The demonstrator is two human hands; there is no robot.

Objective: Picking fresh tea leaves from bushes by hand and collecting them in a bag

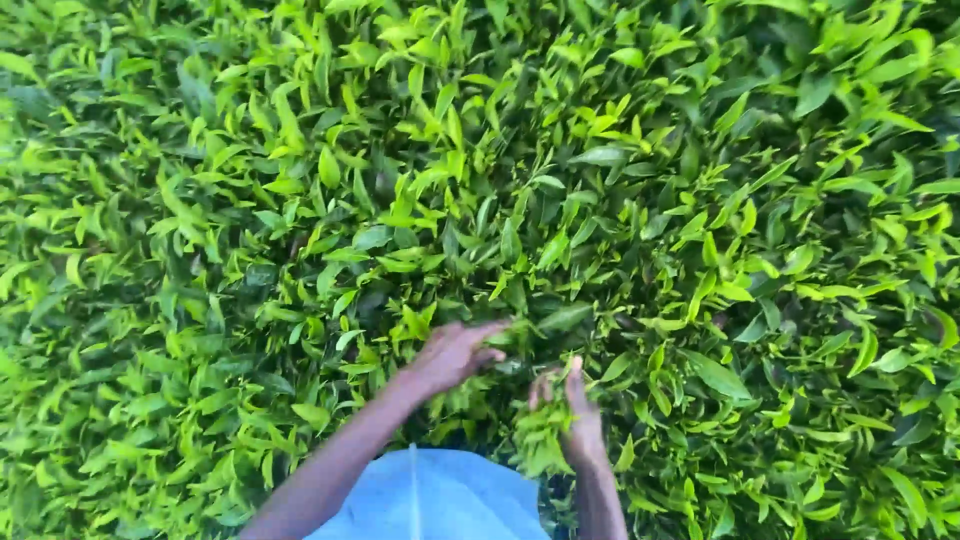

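At six o'clock, the right hand (577,420) is closed around a bunch of glossy, pointed yellow-green plucked leaves (541,438). The left hand (455,353), fingers loosely curled, pinches shoots of the dense leafy green bush (600,180).

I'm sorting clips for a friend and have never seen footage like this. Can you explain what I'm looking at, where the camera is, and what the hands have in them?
There is no machine here: the camera sits on a person's head and looks straight down, so you see that person's own two bare arms reaching forward from the bottom edge. Nearly the whole picture is a dense bush canopy of bright green leaves, seen from above. The left hand reaches into the leaves with its fingers at a shoot; whether its grip has closed on it is hard to tell. The right hand is closed around a bunch of picked leaves. The light blue cloth at the bottom belongs to the person, probably a garment or bag, but I cannot tell which.
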